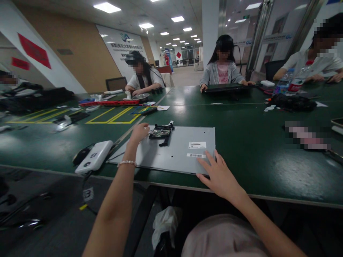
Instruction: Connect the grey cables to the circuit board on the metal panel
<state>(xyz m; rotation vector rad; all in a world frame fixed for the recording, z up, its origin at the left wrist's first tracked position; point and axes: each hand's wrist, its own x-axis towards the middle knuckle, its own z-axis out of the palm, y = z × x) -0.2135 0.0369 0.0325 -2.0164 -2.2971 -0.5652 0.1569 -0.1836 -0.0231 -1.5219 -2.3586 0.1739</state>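
Note:
A flat grey metal panel [160, 155] lies on the green table, with two white labels [197, 145] near its right side. On its upper part sits a small green circuit board in a black frame [160, 133]. My left hand [139, 132] is at the panel's upper left, just left of the board; its fingers are bent and close together, and what they hold, if anything, is too small to name. My right hand [217, 175] rests with spread fingers on the panel's lower right corner, holding nothing.
A white power bank [94, 157] with a cable lies left of the panel. Red and yellow-taped items lie further back. Three people sit across the table, one with a dark flat panel [227, 89]. Bottles [296, 80] and a phone [307, 137] are at the right.

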